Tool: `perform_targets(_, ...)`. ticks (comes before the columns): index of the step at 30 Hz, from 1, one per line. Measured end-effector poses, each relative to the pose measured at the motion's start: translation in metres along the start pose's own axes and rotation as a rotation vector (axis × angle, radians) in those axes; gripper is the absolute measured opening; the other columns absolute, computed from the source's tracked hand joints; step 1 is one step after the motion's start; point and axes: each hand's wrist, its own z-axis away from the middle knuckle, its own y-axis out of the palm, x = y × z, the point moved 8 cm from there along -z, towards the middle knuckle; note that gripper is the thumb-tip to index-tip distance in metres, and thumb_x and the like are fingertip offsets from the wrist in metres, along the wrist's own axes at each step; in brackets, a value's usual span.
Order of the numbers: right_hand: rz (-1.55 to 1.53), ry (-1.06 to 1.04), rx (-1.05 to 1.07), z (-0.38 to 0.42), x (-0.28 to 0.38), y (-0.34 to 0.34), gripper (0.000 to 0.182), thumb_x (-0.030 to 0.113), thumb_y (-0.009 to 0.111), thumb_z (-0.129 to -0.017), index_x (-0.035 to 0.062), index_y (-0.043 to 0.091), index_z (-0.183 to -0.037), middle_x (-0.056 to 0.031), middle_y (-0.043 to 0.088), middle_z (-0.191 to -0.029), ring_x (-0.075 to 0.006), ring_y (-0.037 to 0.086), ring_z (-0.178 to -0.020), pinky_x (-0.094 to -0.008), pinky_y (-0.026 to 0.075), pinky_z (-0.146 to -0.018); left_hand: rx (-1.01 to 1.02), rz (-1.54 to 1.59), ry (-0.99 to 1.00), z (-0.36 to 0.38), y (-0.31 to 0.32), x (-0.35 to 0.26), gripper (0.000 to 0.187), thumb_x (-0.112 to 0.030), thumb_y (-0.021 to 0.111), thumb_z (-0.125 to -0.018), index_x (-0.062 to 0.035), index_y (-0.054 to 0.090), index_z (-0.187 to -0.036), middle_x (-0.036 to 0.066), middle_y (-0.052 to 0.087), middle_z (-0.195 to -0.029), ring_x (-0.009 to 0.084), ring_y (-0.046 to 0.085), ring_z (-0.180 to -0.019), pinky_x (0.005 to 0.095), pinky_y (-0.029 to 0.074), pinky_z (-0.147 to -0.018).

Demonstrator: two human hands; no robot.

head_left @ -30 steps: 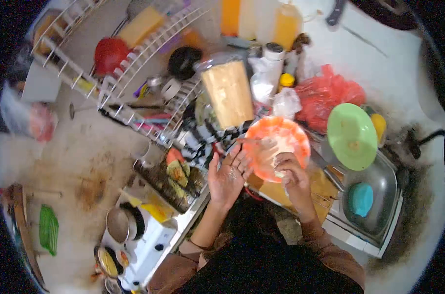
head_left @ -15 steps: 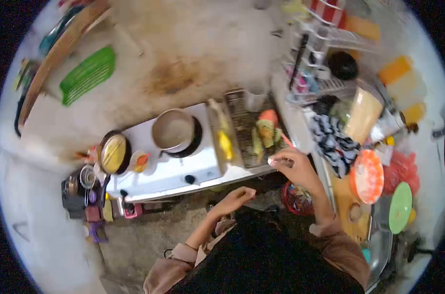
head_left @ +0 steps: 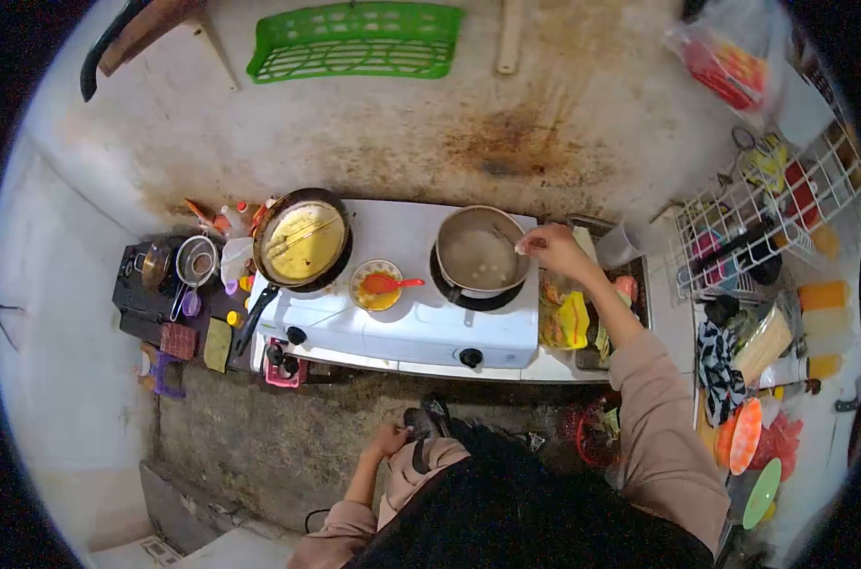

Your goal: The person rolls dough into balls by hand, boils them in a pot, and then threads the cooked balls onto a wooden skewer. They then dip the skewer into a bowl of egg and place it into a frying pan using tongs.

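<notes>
My right hand (head_left: 555, 249) reaches over the right rim of a light-coloured pot (head_left: 482, 248) on the stove's right burner. Its fingertips are pinched together, with something small and whitish at their ends that I cannot make out. Cloudy liquid with a few pale bits shows inside the pot. My left hand (head_left: 389, 439) hangs low in front of my body with its fingers curled, and nothing shows in it. On the left burner stands a frying pan (head_left: 302, 240) with a flat yellow layer in it. Between them sits a bowl (head_left: 375, 284) of orange-yellow liquid with a red spoon (head_left: 392, 283).
The white stove (head_left: 402, 337) fills the middle of the counter. Right of it lie a yellow packet (head_left: 568, 321) and a tray with several things. A white wire rack (head_left: 772, 209) stands at the right. A strainer (head_left: 196, 261) lies at the left. A green basket (head_left: 354, 43) hangs on the wall.
The view has turned to the right and levelled. My right hand has moved from above the tray area left to the pot's rim. My left hand has dropped lower, towards my body.
</notes>
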Motion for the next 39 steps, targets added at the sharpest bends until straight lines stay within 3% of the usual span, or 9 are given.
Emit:
perform_targets(4, 0.492, -0.119, -0.094, -0.029, 0.007, 0.010, 0.014, 0.013, 0.067, -0.065, 0.0057, 0.063, -0.076, -0.0118, 0.060, -0.079, -0.0255, 0.058, -0.074, -0.0342, 0.045, -0.066, -0.044, 0.145, -0.164, 0.004, 0.014, 0.052, 0.045, -0.040, 0.056, -0.077, 0.0032, 0.062, -0.086, 0.023, 0.061, -0.081, 0.0333, 0.059, -0.077, 0.0424, 0.045, -0.068)
perform_targets(7, 0.439, -0.034, 0.047, -0.049, 0.000, 0.019, 0.019, 0.022, 0.068, -0.066, 0.0086, 0.060, -0.076, -0.0127, 0.058, -0.075, -0.0304, 0.057, -0.076, -0.0392, 0.044, -0.069, -0.128, 0.045, -0.145, -0.046, 0.088, 0.163, 0.045, -0.040, 0.054, -0.076, 0.0021, 0.062, -0.089, 0.023, 0.060, -0.085, 0.0354, 0.057, -0.079, 0.0421, 0.045, -0.069)
perform_targets(9, 0.408, 0.018, 0.110, -0.060, -0.005, 0.024, 0.018, 0.022, 0.065, -0.067, 0.0085, 0.061, -0.078, -0.0122, 0.058, -0.079, -0.0288, 0.057, -0.076, -0.0389, 0.044, -0.068, -0.183, 0.017, -0.151, -0.047, 0.103, 0.186, 0.045, -0.040, 0.053, -0.076, 0.0014, 0.062, -0.090, 0.023, 0.059, -0.088, 0.0367, 0.057, -0.081, 0.0419, 0.045, -0.070)
perform_targets(13, 0.396, 0.072, 0.188, -0.073, -0.007, 0.033, 0.020, 0.023, 0.060, -0.070, 0.0080, 0.062, -0.083, -0.0126, 0.059, -0.084, -0.0283, 0.057, -0.078, -0.0391, 0.043, -0.069, -0.004, 0.039, -0.252, -0.035, 0.124, 0.200, 0.048, -0.043, 0.053, -0.073, -0.0010, 0.060, -0.096, 0.022, 0.058, -0.095, 0.0365, 0.055, -0.089, 0.0414, 0.044, -0.075)
perform_targets(16, 0.606, 0.068, 0.148, -0.076, 0.005, 0.032, 0.020, 0.024, 0.058, -0.071, 0.0079, 0.064, -0.082, -0.0119, 0.059, -0.084, -0.0287, 0.057, -0.080, -0.0406, 0.043, -0.071, -0.138, 0.198, -0.297, -0.030, 0.122, 0.205, 0.050, -0.043, 0.054, -0.072, -0.0020, 0.059, -0.099, 0.020, 0.058, -0.096, 0.0350, 0.054, -0.092, 0.0404, 0.044, -0.077)
perform_targets(22, 0.721, -0.175, 0.132, -0.080, 0.004, 0.042, 0.017, 0.027, 0.056, -0.072, 0.0118, 0.065, -0.073, -0.0143, 0.061, -0.074, -0.0320, 0.059, -0.070, -0.0462, 0.043, -0.064, -0.088, 0.193, -0.138, -0.020, 0.094, 0.164, 0.049, -0.045, 0.053, -0.073, -0.0025, 0.059, -0.096, 0.019, 0.058, -0.098, 0.0334, 0.055, -0.090, 0.0404, 0.044, -0.076)
perform_targets(30, 0.685, -0.044, 0.150, -0.091, -0.025, 0.055, 0.013, 0.024, 0.058, -0.069, 0.0121, 0.062, -0.071, -0.0101, 0.061, -0.078, -0.0293, 0.058, -0.076, -0.0477, 0.041, -0.067, -0.096, 0.160, -0.239, -0.026, 0.109, 0.181, 0.042, -0.041, 0.056, -0.073, -0.0041, 0.060, -0.092, 0.017, 0.060, -0.094, 0.0333, 0.056, -0.086, 0.0398, 0.045, -0.074)
perform_targets(34, 0.764, 0.013, 0.247, -0.088, -0.033, 0.067, 0.012, 0.022, 0.056, -0.074, 0.0107, 0.061, -0.076, -0.0097, 0.060, -0.081, -0.0287, 0.056, -0.083, -0.0547, 0.036, -0.076, -0.097, 0.436, -0.342, -0.016, 0.101, 0.180, 0.038, -0.038, 0.059, -0.072, -0.0046, 0.061, -0.090, 0.017, 0.061, -0.092, 0.0336, 0.057, -0.084, 0.0394, 0.045, -0.073)
perform_targets(39, 0.836, 0.164, 0.374, -0.089, -0.052, 0.078, 0.016, 0.023, 0.053, -0.077, 0.0093, 0.061, -0.081, -0.0116, 0.057, -0.091, -0.0283, 0.053, -0.092, -0.0614, 0.031, -0.082, -0.155, 0.336, -0.266, -0.017, 0.092, 0.175, 0.039, -0.036, 0.061, -0.071, -0.0004, 0.059, -0.089, 0.020, 0.059, -0.094, 0.0341, 0.056, -0.087, 0.0395, 0.044, -0.075)
